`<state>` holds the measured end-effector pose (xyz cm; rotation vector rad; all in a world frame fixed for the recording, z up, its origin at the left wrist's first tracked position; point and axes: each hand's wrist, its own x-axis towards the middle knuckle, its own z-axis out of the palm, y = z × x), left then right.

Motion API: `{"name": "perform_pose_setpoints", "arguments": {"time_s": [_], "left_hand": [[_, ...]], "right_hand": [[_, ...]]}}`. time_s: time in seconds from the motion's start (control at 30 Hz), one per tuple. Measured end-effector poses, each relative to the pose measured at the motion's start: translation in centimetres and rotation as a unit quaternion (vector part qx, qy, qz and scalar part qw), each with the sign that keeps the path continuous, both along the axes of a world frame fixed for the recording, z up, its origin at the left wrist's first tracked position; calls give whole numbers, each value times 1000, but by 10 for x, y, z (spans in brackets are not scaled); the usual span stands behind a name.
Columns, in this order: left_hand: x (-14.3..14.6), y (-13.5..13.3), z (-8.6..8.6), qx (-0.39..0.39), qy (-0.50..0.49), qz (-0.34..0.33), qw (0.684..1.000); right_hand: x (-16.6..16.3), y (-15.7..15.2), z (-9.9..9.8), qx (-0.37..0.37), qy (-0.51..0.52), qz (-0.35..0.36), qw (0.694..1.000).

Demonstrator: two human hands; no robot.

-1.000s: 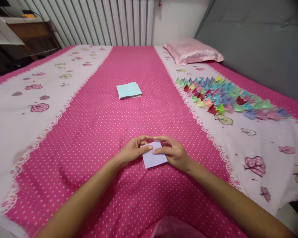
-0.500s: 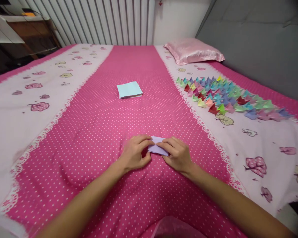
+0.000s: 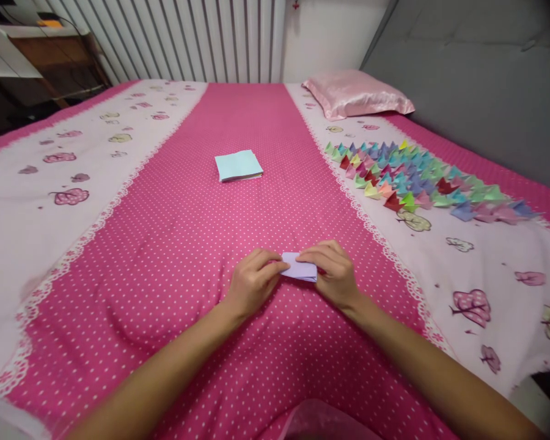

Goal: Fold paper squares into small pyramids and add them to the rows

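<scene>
A small lilac sheet of paper (image 3: 299, 267), folded over into a narrow strip, lies on the pink dotted bedspread (image 3: 197, 232) in front of me. My left hand (image 3: 253, 282) pinches its left end with curled fingers. My right hand (image 3: 333, 272) presses on its right end, fingers bent over the fold. Both hands rest on the bed, close together.
A stack of light blue paper squares (image 3: 238, 165) lies farther up the bed. Rows of several folded paper shapes in many colours (image 3: 412, 178) cover the right side. A pink pillow (image 3: 357, 93) sits at the back right, beside a grey padded wall (image 3: 476, 79).
The lilac sheet, flat and open a second ago, has been folded away from me into a narrow strip. Both hands have shifted slightly up the bed and press along the fold.
</scene>
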<state>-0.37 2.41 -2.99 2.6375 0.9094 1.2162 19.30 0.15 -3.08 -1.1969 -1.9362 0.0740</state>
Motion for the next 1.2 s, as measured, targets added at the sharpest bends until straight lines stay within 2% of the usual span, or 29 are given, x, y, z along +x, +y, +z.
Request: {"name": "perform_pose_setpoints", "arguments": {"time_s": [0.13, 0.27, 0.4, 0.57, 0.73, 0.9, 1.2], "left_hand": [[-4, 7, 2, 59, -5, 39, 997], [-9, 14, 1, 98, 62, 63, 991], [-10, 14, 1, 44, 113, 43, 992], [-14, 8, 4, -8, 166, 2, 986], [-17, 7, 10, -60, 134, -39, 988], [-16, 10, 10, -83, 104, -52, 990], [-17, 10, 12, -104, 110, -67, 986]], "right_hand": [[4, -1, -1, 66, -64, -13, 996], [2, 1, -4, 75, -135, -1, 988], [2, 5, -5, 12, -131, 17, 991], [12, 5, 2, -95, -82, 113, 986], [21, 6, 10, -176, -28, 151, 972], [22, 8, 11, -205, 1, 154, 967], [23, 10, 11, -219, 16, 156, 963]]}}
